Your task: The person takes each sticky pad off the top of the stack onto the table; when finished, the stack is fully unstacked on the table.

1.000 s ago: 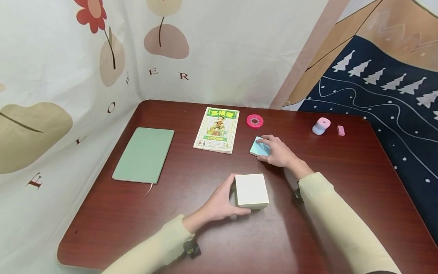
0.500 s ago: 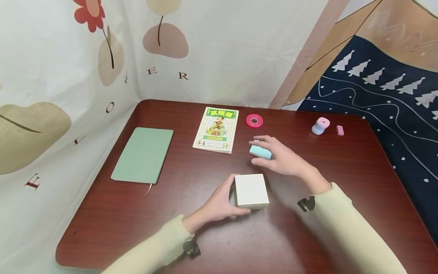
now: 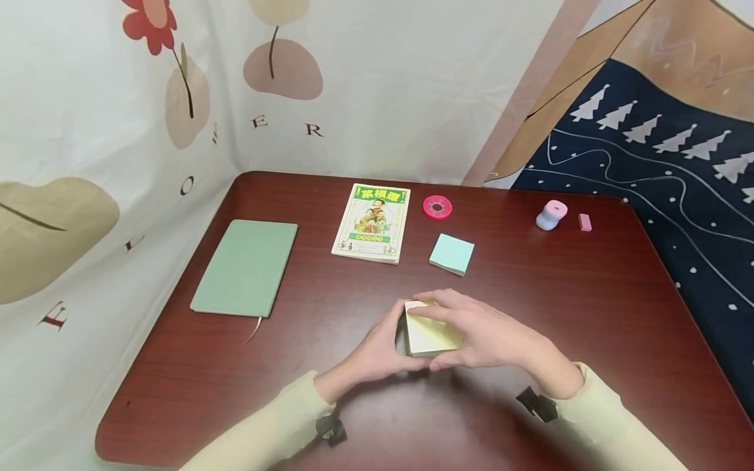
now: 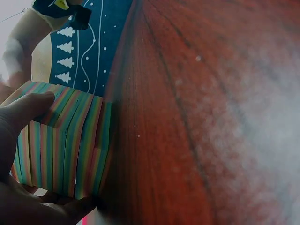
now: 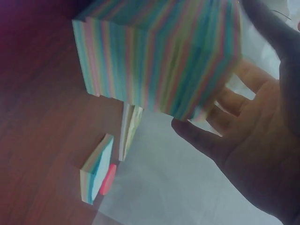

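Note:
A tall block of stacked sticky-note pads (image 3: 430,335) stands on the dark red table, its top pale yellow. In the left wrist view its sides show many coloured stripes (image 4: 70,136). My left hand (image 3: 377,347) grips the stack from the left, thumb on the near side and fingers behind. Over the top lies my right hand (image 3: 483,330), its fingers spread across it and thumb at the near edge. From the right wrist view, the right fingers (image 5: 225,110) sit close at the stack's top. A light blue sticky-note pad (image 3: 452,254) lies apart, farther back.
Behind lie an illustrated book (image 3: 374,222) and a pink-red ring-shaped item (image 3: 438,207). A green notebook (image 3: 246,267) with a ribbon is at the left. At the back right are a pink-and-blue item (image 3: 552,215) and a small pink block (image 3: 585,222).
My right hand has let go of the light blue pad and moved back toward me, over the stack's top. The blue pad stays on the table. My left hand keeps its grip.

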A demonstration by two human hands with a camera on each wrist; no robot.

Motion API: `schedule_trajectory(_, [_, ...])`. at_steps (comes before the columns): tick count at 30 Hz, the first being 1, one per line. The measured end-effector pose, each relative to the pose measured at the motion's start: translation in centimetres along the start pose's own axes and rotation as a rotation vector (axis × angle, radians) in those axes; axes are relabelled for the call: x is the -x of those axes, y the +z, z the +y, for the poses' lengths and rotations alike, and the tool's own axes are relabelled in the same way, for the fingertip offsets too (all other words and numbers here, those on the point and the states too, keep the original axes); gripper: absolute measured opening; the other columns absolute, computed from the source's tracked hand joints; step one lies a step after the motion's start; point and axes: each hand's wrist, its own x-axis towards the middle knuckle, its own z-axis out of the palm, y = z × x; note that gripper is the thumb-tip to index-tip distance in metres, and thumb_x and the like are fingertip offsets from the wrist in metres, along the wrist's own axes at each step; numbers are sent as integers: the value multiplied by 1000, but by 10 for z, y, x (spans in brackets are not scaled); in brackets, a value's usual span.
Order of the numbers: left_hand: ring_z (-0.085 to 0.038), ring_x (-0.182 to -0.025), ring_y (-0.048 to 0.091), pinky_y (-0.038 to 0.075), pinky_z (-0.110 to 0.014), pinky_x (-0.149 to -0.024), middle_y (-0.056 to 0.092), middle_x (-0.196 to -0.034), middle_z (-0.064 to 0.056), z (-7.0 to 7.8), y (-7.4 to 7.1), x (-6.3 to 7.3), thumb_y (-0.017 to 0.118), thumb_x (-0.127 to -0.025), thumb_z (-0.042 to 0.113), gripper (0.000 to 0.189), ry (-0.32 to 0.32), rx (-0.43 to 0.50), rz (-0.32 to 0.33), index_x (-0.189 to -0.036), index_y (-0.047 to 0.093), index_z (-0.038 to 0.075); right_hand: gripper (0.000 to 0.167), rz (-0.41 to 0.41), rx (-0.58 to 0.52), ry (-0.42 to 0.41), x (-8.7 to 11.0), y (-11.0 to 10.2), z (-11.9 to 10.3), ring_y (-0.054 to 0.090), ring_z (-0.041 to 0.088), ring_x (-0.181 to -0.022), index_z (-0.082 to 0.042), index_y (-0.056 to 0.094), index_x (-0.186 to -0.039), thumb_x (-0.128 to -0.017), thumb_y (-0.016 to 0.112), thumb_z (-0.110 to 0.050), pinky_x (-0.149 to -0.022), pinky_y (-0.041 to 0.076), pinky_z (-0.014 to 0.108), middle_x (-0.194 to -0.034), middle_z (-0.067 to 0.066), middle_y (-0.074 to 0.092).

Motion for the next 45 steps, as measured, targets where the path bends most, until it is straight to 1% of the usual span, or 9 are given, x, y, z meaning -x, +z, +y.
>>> schedule_trajectory(5, [-11, -114, 50, 42, -39, -97, 51, -129, 9, 2, 0, 0, 90, -68, 36, 88, -20, 4, -3, -138, 37, 29, 71, 5, 15, -6, 0, 2, 1, 42, 14, -128, -19, 55, -138, -75, 85, -33, -97, 44, 37, -143, -2, 46])
schedule_trajectory(13, [-12, -113, 50, 42, -39, -97, 51, -129, 9, 2, 0, 0, 90, -68, 31, 86, -31, 10, -2, -136, 38, 27, 67, 23, 25, -19, -3, -2, 1, 46, 13, -123, -19, 58, -136, -77, 83, -35, -95, 45, 35, -138, -3, 49])
schedule_trajectory(17, [-10, -115, 50, 41, -40, -99, 53, -128, 10, 1, -1, 0, 91, -67, 29, 84, -18, 22, 1, -134, 41, 26, 66, 62, 4, -3, -1, -12, 3, 46, 12, -122, -21, 58, -136, -77, 83, -37, -93, 47, 36, -138, -5, 49])
schedule_trajectory(20, [-9, -115, 51, 41, -40, -100, 55, -126, 10, 1, -1, 0, 91, -67, 26, 81, -10, 38, 3, -132, 42, 24, 68, 95, -16, 41, 2, -26, 11, 47, 13, -121, -23, 57, -137, -76, 84, -34, -92, 47, 38, -138, -6, 49])
schedule_trajectory(26, [-8, -116, 51, 41, -39, -100, 54, -127, 9, 1, -1, -1, 91, -67, 27, 84, -14, 39, -5, -135, 41, 22, 71, 189, -100, 171, 14, -55, 45, 48, 14, -113, -23, 56, -137, -74, 87, -28, -79, 47, 34, -134, -6, 52])
schedule_trajectory(31, [-9, -120, 49, 39, -39, -103, 53, -129, 7, 2, -1, -1, 91, -68, 26, 85, -23, 43, -11, -136, 40, 21, 69, 258, -70, 314, 23, -60, 91, 49, 19, -104, -15, 58, -134, -73, 87, -25, -76, 47, 38, -130, 3, 54])
schedule_trajectory(34, [-9, -121, 49, 39, -39, -104, 53, -129, 7, 2, 0, -1, 91, -68, 26, 85, -22, 45, -12, -136, 40, 20, 67, 245, -41, 402, 26, -51, 121, 49, 25, -102, -9, 57, -134, -75, 85, -25, -79, 45, 43, -128, 11, 55])
schedule_trajectory(39, [-10, -121, 49, 39, -40, -104, 52, -129, 6, 0, 0, -2, 91, -68, 27, 86, -28, 38, -15, -136, 40, 21, 68, 171, -35, 505, 28, -32, 158, 47, 31, -105, -4, 54, -135, -78, 83, -24, -86, 42, 48, -130, 18, 51])
schedule_trajectory(45, [-10, -120, 49, 39, -40, -103, 52, -129, 7, 0, 0, -2, 91, -68, 28, 85, -24, 41, -14, -136, 40, 22, 65, 103, -19, 518, 24, -22, 169, 41, 36, -120, -6, 55, -137, -78, 81, -18, -96, 38, 55, -138, 19, 46])
